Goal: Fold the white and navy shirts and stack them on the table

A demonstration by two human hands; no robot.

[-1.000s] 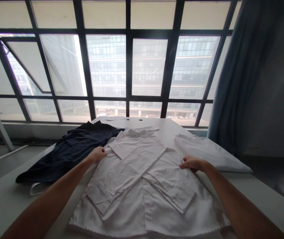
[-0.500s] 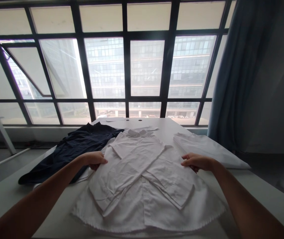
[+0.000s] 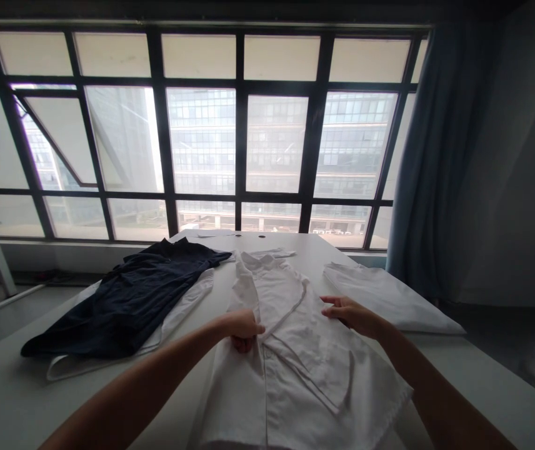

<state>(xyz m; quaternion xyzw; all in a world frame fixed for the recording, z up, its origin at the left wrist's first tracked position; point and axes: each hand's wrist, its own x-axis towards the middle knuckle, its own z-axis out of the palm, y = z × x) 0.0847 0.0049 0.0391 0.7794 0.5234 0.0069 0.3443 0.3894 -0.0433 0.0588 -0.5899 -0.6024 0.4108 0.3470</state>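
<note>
A white long-sleeved button shirt lies front up before me, its collar toward the window. My left hand is closed on the shirt's left side, which is folded inward to about the button line. The sleeve on the right half still lies slanted across the front. My right hand rests at the shirt's right edge, with index finger and thumb stretched out and a little apart. Its lower fingers are in shadow.
A dark navy garment lies at the left, over a white garment. Another white garment, folded, lies at the right of the white table. Beyond stand a large window and a blue curtain.
My left hand has carried the shirt's left side rightward to the middle, narrowing the shirt. My right hand has shifted slightly left along with the shirt's edge. The view has tilted up a little.
</note>
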